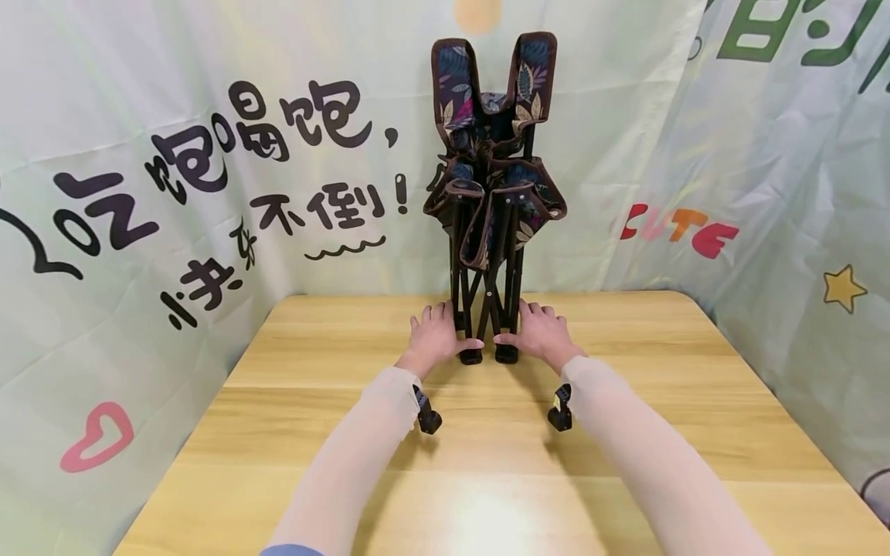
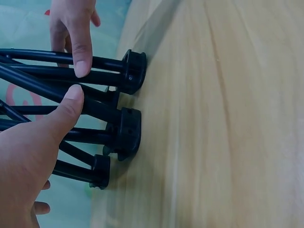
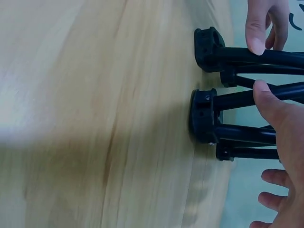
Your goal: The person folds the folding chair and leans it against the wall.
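A folded camp chair [image 1: 490, 232] with dark leaf-patterned fabric, brown edging and black tube legs stands upright at the back of the table, its feet on the wood. Low on its left legs, my left hand [image 1: 434, 337] holds the tubes, thumb in front and fingers round the outer side. My right hand [image 1: 544, 333] grips the right legs in the same way. In the left wrist view, the left thumb [image 2: 66, 107] presses a front leg just above its black plastic foot [image 2: 127, 135]. The right thumb [image 3: 267, 100] lies along a leg in the right wrist view.
The wooden table [image 1: 334, 432] stretches toward me in front of the chair. Printed cloth [image 1: 361, 46] hangs close behind it and along both sides. A small black camera [image 1: 429, 419] hangs under the left wrist, another camera [image 1: 559, 417] under the right.
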The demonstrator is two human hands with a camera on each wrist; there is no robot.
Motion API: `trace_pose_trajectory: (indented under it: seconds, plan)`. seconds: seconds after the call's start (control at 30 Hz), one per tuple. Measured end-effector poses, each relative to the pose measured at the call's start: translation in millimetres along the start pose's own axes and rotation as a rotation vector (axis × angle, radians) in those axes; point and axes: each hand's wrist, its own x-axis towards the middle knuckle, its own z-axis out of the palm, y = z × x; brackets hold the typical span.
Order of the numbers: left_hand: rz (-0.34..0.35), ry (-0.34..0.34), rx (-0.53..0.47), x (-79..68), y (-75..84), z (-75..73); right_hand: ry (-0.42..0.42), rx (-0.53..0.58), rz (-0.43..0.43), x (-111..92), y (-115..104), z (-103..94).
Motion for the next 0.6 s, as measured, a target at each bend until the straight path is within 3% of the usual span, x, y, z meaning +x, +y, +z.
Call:
trace_pose_trajectory:
  seconds: [0.23, 0.6]
  plan:
    - [-0.009, 0.002, 0.004, -3.9, -8.7, -4.4, -0.007, -0.043, -0.034, -9, 10, -7.9]
    - [-0.023, -0.045, 0.006, -16.4, -37.0, -9.9, 0.004, -0.055, -0.096, -28, 24, -19.6]
